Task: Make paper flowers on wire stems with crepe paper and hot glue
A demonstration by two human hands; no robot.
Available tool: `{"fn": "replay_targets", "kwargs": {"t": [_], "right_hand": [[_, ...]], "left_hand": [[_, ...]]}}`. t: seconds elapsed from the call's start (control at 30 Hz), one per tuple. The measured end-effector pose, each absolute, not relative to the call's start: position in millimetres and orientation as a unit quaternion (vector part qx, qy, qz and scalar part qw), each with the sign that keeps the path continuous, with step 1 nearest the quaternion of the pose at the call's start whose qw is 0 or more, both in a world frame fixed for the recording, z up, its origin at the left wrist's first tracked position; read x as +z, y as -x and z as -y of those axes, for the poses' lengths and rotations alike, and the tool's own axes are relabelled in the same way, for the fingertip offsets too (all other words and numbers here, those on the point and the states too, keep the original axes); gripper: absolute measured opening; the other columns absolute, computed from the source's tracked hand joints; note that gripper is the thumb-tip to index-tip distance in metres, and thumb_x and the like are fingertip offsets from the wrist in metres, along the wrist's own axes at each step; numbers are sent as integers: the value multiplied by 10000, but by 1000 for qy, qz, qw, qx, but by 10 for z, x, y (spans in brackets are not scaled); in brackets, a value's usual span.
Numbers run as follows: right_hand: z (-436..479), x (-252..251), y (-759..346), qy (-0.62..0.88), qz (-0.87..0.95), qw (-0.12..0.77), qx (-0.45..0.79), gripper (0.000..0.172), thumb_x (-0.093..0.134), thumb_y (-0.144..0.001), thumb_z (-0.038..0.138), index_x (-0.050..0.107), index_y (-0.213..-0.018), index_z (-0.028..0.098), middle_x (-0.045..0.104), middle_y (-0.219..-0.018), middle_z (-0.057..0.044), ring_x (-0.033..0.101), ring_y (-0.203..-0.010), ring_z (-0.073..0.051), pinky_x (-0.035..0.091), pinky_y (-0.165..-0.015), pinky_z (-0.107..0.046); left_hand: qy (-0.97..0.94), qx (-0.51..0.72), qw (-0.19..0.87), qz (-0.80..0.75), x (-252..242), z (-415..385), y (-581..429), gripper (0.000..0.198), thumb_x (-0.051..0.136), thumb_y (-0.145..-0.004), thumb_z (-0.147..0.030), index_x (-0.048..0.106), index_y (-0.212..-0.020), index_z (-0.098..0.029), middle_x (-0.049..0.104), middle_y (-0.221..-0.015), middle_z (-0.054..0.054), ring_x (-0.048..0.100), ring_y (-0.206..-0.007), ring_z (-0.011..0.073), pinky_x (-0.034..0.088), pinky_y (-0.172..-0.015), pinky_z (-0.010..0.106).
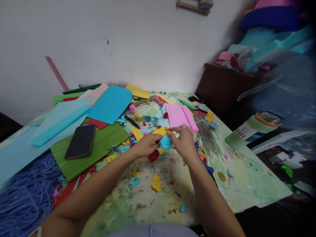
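Note:
Between my two hands is a light blue paper flower (166, 143), held above the middle of the table. My left hand (148, 144) pinches its left side with thumb and finger. The fingers of my right hand (183, 141) close on its upper right edge. Just below my left fingertips lies a red paper flower (153, 155). Behind the hands are yellow paper pieces (160, 130) and a pink crepe paper roll (178, 117). Whether a wire stem sits behind the blue flower is hidden.
A phone (80, 142) rests on green crepe paper (103, 138) at left, near a heap of blue cord (27, 197). Thin wires (207, 141) and scissors (208, 168) lie at right. A bottle (254, 128) stands near the right edge. Paper scraps (156, 183) litter the front.

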State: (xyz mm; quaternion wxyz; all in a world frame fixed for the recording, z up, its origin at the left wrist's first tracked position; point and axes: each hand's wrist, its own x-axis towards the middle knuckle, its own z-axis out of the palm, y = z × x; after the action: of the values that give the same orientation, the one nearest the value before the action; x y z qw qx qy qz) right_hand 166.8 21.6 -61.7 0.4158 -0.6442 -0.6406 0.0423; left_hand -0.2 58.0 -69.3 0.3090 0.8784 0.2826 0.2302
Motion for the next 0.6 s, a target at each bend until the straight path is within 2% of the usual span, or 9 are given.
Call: {"fn": "replay_targets", "kwargs": {"t": [0.13,0.23,0.37,0.47,0.6], "right_hand": [[-248,-647,-1657,606,638,465,96,122,612,-739,263,711,-706,201,612,-712,-51,534,-739,-198,382,-709,-331],[-214,-666,-1621,588,595,529,144,139,597,-752,276,697,-710,189,655,-709,-43,561,-721,-192,402,-698,-320],[-109,-665,-1475,585,528,590,173,178,574,-771,312,694,-731,187,666,-677,-20,573,-660,-175,416,-658,-294],[-48,-689,-1350,578,486,633,168,191,567,-781,318,689,-739,178,673,-698,-21,584,-674,-168,427,-670,-286],[-2,-769,-1264,561,441,680,170,201,562,-791,327,681,-748,171,675,-735,-36,596,-718,-177,445,-711,-305]], "left_hand": [[-859,254,331,-298,-735,-596,-6,108,468,-662,-93,543,-656,-171,542,-652,-13,478,-653,143,350,-633,244],[-788,314,428,-313,-784,-622,-19,117,513,-674,-126,587,-756,-167,601,-736,3,546,-711,156,408,-678,252],[-677,369,548,-323,-850,-639,-47,171,600,-645,-169,601,-816,-158,622,-723,2,595,-686,168,455,-663,270],[-637,393,574,-333,-875,-621,-66,238,628,-621,-151,610,-858,-147,632,-726,10,602,-685,168,461,-668,278],[-607,411,594,-331,-876,-582,-84,235,640,-615,-132,603,-847,-142,633,-715,13,599,-672,158,455,-668,273]]}}
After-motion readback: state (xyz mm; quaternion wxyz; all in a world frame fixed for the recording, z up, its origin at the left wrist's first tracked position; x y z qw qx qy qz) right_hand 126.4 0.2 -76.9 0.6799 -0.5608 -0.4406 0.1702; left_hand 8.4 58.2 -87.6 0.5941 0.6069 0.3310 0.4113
